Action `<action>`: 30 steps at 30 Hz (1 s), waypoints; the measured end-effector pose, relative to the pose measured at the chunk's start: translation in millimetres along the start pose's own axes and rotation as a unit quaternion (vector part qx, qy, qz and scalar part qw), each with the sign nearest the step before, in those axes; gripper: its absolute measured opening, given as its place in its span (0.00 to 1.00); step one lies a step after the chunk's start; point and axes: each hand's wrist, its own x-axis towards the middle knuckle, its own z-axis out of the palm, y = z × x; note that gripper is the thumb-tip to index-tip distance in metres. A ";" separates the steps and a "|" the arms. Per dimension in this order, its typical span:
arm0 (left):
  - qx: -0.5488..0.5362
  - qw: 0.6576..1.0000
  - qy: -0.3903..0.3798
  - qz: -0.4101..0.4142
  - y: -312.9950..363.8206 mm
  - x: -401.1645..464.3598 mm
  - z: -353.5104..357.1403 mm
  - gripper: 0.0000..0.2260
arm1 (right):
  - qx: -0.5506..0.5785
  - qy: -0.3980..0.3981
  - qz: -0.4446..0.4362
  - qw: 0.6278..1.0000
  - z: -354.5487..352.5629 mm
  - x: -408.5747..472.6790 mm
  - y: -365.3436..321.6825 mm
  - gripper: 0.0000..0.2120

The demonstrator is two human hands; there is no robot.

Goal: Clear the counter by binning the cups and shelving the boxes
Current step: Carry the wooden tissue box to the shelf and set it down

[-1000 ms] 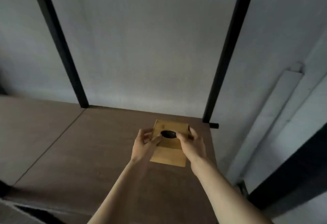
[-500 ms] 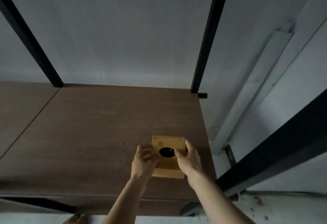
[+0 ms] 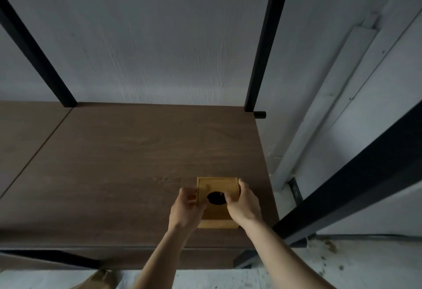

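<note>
Brown shelf carries the wooden box, clasped by left hand and right hand; an early release near the shelf's right edge just beside the grip could tip it off.

A small box of yellowish wood sits upright on the brown wood-grain shelf, in the board's near right part, close to its right edge and a little back from its front edge. Its top face is square, with a narrow raised border and a dark oval opening near the centre; the plain front wall shows below it. The box is squared to the shelf, its sides roughly parallel to the board's edges. The left hand clasps its left side and the right hand its right side, with a thumb reaching to the rim of the opening.
</note>
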 end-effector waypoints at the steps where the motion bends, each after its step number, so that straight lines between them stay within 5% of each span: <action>1: 0.038 0.999 0.000 0.019 2.3 -1.5 -2.8 0.15 | -0.045 0.011 -0.024 0.999 -1.7 -3.5 -2.0 0.33; 6: 0.239 0.958 0.004 0.156 16.9 -14.2 -19.1 0.21 | -0.240 0.025 -0.135 0.961 -11.8 -26.2 -15.0 0.34; 13: 0.411 0.872 0.003 0.264 24.7 -46.3 -45.9 0.40 | -0.358 0.022 -0.211 0.910 -19.6 -62.4 -20.0 0.36; 30: 0.470 0.828 0.020 0.305 36.8 -228.1 -49.0 0.47 | -0.321 0.039 -0.250 0.913 -82.3 -228.6 44.3 0.32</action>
